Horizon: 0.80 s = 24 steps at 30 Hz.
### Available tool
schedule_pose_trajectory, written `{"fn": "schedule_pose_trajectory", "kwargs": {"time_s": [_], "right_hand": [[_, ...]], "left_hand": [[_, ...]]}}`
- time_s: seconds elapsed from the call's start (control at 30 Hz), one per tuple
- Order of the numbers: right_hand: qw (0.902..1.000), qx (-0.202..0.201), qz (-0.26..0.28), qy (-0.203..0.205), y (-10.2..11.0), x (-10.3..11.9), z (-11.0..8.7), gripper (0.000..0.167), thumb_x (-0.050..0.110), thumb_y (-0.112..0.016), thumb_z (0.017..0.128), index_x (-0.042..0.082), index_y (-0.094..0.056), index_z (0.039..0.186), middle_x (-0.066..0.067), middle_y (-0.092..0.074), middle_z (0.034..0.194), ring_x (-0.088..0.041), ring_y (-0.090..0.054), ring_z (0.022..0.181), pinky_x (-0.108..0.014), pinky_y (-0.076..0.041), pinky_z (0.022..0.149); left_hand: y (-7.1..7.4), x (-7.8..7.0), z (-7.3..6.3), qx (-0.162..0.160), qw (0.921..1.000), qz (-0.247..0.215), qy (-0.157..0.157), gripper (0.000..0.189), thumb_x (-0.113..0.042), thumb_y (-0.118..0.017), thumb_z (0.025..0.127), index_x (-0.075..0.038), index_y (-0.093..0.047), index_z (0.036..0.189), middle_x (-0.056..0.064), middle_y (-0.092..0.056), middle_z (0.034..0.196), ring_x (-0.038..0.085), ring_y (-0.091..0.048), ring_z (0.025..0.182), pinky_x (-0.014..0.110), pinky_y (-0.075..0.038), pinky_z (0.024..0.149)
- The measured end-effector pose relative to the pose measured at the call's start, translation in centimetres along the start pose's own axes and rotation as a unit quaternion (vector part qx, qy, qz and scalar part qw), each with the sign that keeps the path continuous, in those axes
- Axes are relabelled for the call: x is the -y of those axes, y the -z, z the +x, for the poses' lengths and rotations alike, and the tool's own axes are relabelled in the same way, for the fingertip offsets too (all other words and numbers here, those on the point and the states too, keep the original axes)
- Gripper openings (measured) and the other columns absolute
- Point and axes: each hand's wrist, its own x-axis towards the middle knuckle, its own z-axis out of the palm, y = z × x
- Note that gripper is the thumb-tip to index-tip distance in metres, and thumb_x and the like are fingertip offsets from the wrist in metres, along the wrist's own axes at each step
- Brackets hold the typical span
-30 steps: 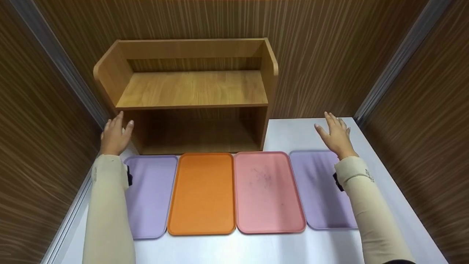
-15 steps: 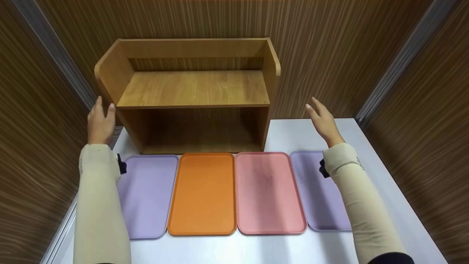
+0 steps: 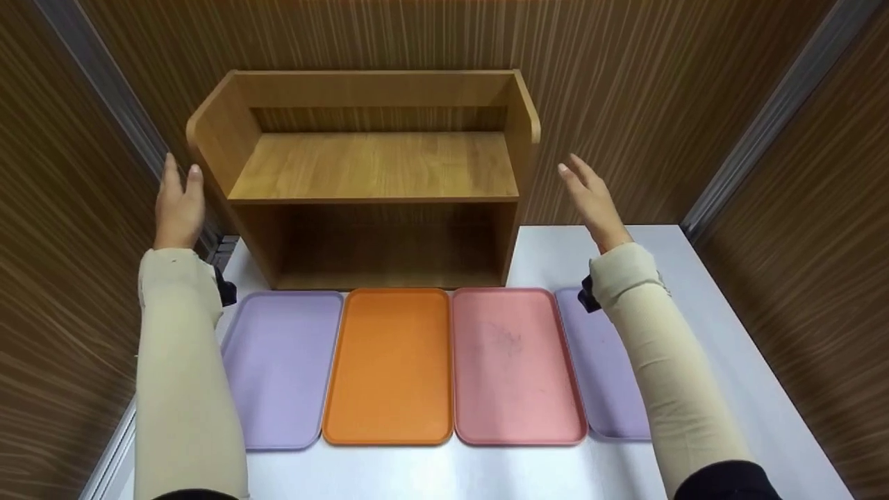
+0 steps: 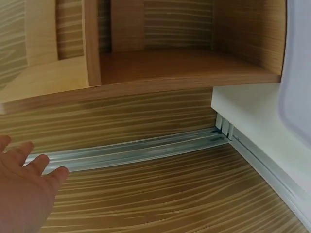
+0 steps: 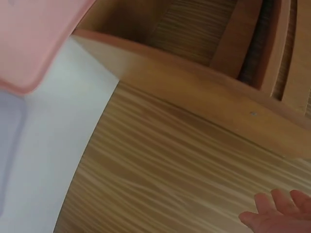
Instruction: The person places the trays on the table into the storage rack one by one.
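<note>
A two-level wooden shelf [image 3: 375,167] stands against the back wall, with nothing on either level. My left hand [image 3: 179,208] is raised beside the shelf's left side panel, fingers extended and holding nothing; the left wrist view also shows the hand [image 4: 26,189] apart from the wood. To the right of the shelf, my right hand [image 3: 594,201] hangs in the air with straight fingers, also holding nothing. In the right wrist view its fingers [image 5: 282,201] appear at the lower right corner, below the side panel [image 5: 194,92].
Before the shelf lie a purple tray [image 3: 285,375], an orange tray [image 3: 389,368], a pink tray [image 3: 517,368] and another purple tray [image 3: 611,389], partly covered by the right sleeve. They rest on a white table [image 3: 417,476]. Wood-patterned walls [image 3: 799,229] enclose three sides.
Both hands have risen and moved farther forward along the shelf's two sides. The right hand has also shifted left, closer to the shelf. The trays and the shelf have stayed put.
</note>
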Motion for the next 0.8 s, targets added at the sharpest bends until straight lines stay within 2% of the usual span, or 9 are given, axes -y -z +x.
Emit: {"fn": "schedule_pose_trajectory", "kwargs": {"time_s": [0.17, 0.3, 0.4, 0.53, 0.67, 0.8], "right_hand": [[0.9996, -0.009, 0.006, -0.025, -0.5, 0.9, 0.3, 0.072, 0.047, -0.043, 0.097, 0.011, -0.014, 0.151, -0.012, -0.014, 0.156, -0.029, -0.016, 0.142, -0.045, -0.017, 0.113], [0.9997, -0.012, 0.013, -0.019, -1.1, 1.9, 0.7, 0.072, 0.043, -0.047, 0.096, 0.008, -0.015, 0.151, -0.013, -0.016, 0.156, -0.026, -0.018, 0.142, -0.041, -0.02, 0.112], [0.9998, -0.009, 0.013, -0.01, -1.8, 2.8, 1.1, 0.071, 0.039, -0.048, 0.097, 0.007, -0.015, 0.15, -0.014, -0.016, 0.156, -0.025, -0.018, 0.142, -0.038, -0.021, 0.112], [0.9998, -0.003, 0.02, -0.004, -2.9, 3.8, 1.5, 0.069, 0.035, -0.049, 0.097, 0.007, -0.015, 0.15, -0.013, -0.018, 0.155, -0.025, -0.021, 0.141, -0.037, -0.024, 0.111], [0.9992, 0.003, 0.038, 0.008, -3.8, 4.3, 2.0, 0.065, 0.031, -0.049, 0.098, 0.008, -0.017, 0.15, -0.011, -0.025, 0.154, -0.023, -0.027, 0.139, -0.036, -0.026, 0.11], [0.9985, 0.005, 0.05, 0.021, -4.5, 4.4, 2.3, 0.059, 0.025, -0.049, 0.098, 0.009, -0.023, 0.149, -0.011, -0.033, 0.15, -0.022, -0.033, 0.135, -0.034, -0.029, 0.109]], "left_hand": [[0.0, -1.1, 0.1, 0.015, 0.998, -0.053, 0.031, 0.069, -0.054, -0.021, 0.098, -0.023, 0.013, 0.149, 0.0, 0.014, 0.156, 0.018, 0.011, 0.142, 0.036, 0.004, 0.114], [0.0, -2.0, 0.3, 0.027, 0.9944, -0.092, 0.044, 0.069, -0.052, -0.023, 0.098, -0.024, 0.015, 0.149, 0.0, 0.015, 0.156, 0.016, 0.011, 0.142, 0.034, 0.002, 0.114], [0.0, -2.5, 0.4, 0.028, 0.9936, -0.101, 0.043, 0.069, -0.05, -0.023, 0.099, -0.021, 0.015, 0.149, 0.004, 0.013, 0.157, 0.016, 0.008, 0.142, 0.03, 0.0, 0.114], [0.1, -2.7, 0.3, 0.048, 0.9905, -0.115, 0.057, 0.072, -0.055, -0.021, 0.097, -0.022, 0.018, 0.148, -0.002, 0.018, 0.155, 0.013, 0.013, 0.141, 0.031, 0.004, 0.113], [0.2, -2.8, 0.2, 0.064, 0.9871, -0.13, 0.067, 0.074, -0.057, -0.021, 0.096, -0.021, 0.019, 0.147, -0.005, 0.022, 0.154, 0.01, 0.019, 0.139, 0.031, 0.008, 0.112], [0.2, -2.8, 0.2, 0.067, 0.9842, -0.15, 0.065, 0.075, -0.054, -0.025, 0.097, -0.019, 0.018, 0.148, -0.003, 0.02, 0.155, 0.011, 0.016, 0.14, 0.029, 0.006, 0.113]]}}
